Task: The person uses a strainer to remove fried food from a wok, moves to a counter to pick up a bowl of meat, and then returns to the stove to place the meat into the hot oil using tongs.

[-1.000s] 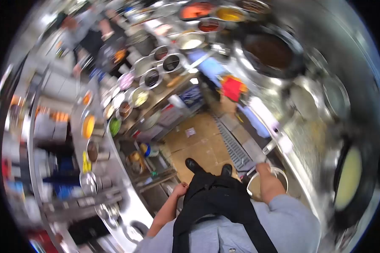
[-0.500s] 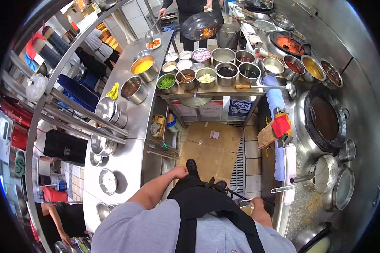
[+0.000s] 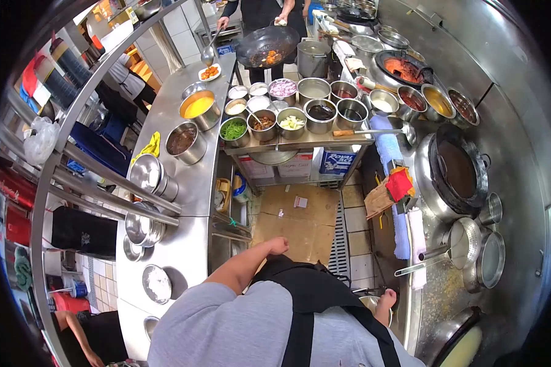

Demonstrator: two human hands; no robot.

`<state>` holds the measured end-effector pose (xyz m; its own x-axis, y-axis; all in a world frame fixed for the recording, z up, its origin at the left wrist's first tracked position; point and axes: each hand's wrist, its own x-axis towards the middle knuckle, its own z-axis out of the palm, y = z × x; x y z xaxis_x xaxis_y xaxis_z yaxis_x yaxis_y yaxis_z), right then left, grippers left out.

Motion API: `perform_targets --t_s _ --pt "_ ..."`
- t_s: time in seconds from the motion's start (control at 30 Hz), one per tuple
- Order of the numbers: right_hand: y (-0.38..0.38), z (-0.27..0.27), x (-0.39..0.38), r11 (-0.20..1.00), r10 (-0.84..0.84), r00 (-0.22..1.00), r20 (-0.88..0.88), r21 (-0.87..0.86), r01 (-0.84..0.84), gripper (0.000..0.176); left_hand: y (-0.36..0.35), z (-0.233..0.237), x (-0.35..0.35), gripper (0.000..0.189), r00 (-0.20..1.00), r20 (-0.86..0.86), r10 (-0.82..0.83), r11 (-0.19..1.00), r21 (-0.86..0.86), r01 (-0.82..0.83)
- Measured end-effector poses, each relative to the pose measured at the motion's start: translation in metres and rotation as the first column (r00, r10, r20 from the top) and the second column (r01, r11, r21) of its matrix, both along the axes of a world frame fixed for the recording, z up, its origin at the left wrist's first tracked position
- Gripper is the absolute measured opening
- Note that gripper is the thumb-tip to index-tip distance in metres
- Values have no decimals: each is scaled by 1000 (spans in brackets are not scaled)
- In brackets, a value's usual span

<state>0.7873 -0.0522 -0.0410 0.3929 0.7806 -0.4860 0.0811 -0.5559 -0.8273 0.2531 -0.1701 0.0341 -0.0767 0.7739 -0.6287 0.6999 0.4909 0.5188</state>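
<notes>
My left hand [image 3: 278, 246] is out in front of my body, its fingers curled in and nothing showing in them. Beneath it lies flattened cardboard [image 3: 294, 208] on the floor. Low on my right side, my right hand [image 3: 386, 300] is closed beside the stove edge. A pale round container [image 3: 368, 303] and a thin dark rod [image 3: 370, 290] show right by it; whether the fingers hold anything is hidden. My black apron [image 3: 312, 287] covers part of the view below.
Ahead, a steel stand [image 3: 288, 142] bears several ingredient pots. A steel counter [image 3: 196, 244] runs along the left. On the right, the stove holds a large wok [image 3: 465, 168] and a strainer [image 3: 464, 241]. A co-worker with a wok [image 3: 266, 48] spoons food onto a plate [image 3: 209, 73].
My view has shifted, and my body has moved forward over the cardboard. My left hand is further ahead and my right hand further right. The co-worker's wok appears further left.
</notes>
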Motion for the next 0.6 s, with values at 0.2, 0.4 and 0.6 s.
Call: perform_targets --t_s 0.2,0.4,0.6 --pt "-2 133 -38 926 375 886 -274 151 -345 22 13 126 -33 30 756 612 232 944 46 -327" --pt "60 189 -19 547 801 595 67 325 -772 19 -145 296 -92 51 149 909 -389 171 231 -958" --pt "56 328 -159 375 801 366 473 81 -924 10 -287 383 -40 47 547 789 -281 -751 174 -637"
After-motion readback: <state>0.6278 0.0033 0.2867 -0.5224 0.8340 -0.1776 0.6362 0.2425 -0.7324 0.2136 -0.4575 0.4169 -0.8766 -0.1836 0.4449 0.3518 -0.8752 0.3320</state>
